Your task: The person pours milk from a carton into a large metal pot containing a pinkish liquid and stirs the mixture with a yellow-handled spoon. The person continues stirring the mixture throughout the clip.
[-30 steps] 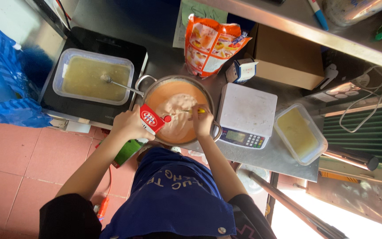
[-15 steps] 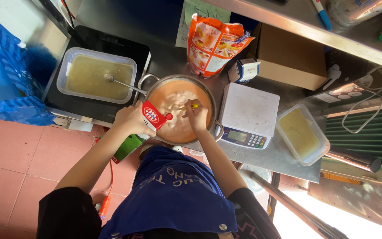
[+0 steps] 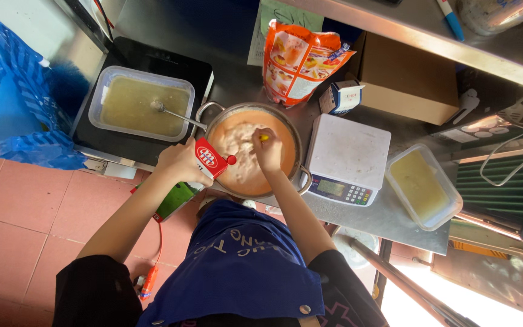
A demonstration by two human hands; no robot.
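A metal pot (image 3: 293,136) with two handles holds an orange liquid with a pale white patch in the middle. My left hand (image 3: 180,162) grips a red and green carton (image 3: 196,175) tilted over the pot's near left rim, its red cap pointing into the pot. My right hand (image 3: 267,148) is over the middle of the pot and grips a thin yellow-handled utensil (image 3: 264,138) that dips into the liquid.
A clear tub of greenish-yellow mixture with a spoon (image 3: 141,103) sits on a black cooktop at left. A white digital scale (image 3: 346,158) stands right of the pot, then a second yellow-filled tub (image 3: 422,186). Behind: an orange bag (image 3: 301,57), a small carton (image 3: 341,98), a cardboard box (image 3: 407,79). A blue plastic bag (image 3: 19,109) hangs far left.
My right hand with the utensil has shifted a little across the pot's liquid. The carton stays tilted at the rim. The view has drifted slightly.
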